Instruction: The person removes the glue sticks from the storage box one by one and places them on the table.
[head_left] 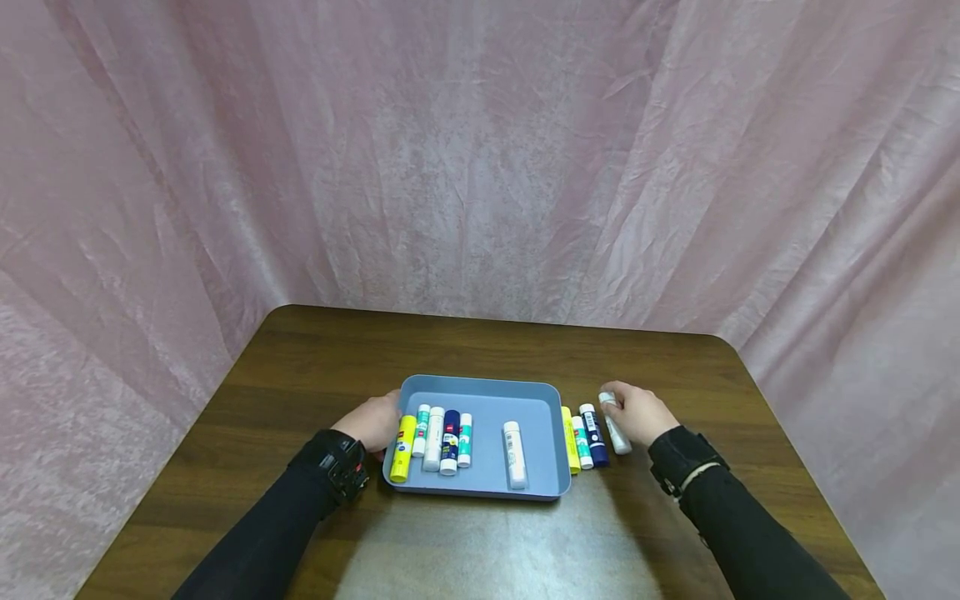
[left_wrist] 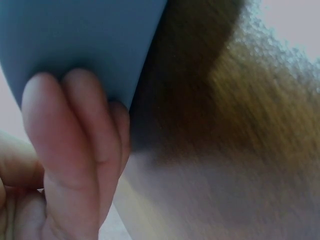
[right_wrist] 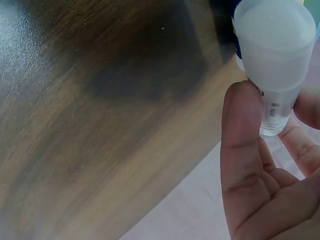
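My left hand [head_left: 378, 423] lies against the left side of a shallow blue-grey tray [head_left: 487, 387]. In the left wrist view its fingers [left_wrist: 65, 135] touch the tray's outer wall [left_wrist: 90, 35], fairly straight. To the right of the tray, my right hand [head_left: 637, 412] pinches a white glue stick [head_left: 617, 429] between thumb and fingers. The right wrist view shows that glue stick [right_wrist: 275, 60] close up, its rounded end toward the camera. Inside the tray, a yellow glue stick [head_left: 402, 448] leads a row at the left. Another white glue stick [head_left: 515, 454] lies apart at the right.
The tray row also has teal-and-white, white and navy glue sticks [head_left: 449, 442]. Along the tray's right outer side lie a yellow glue stick [head_left: 571, 442], a teal-and-white one [head_left: 582, 442] and a navy one [head_left: 594, 435]. Behind the wooden table [head_left: 337, 342] hangs a pink curtain [head_left: 480, 167].
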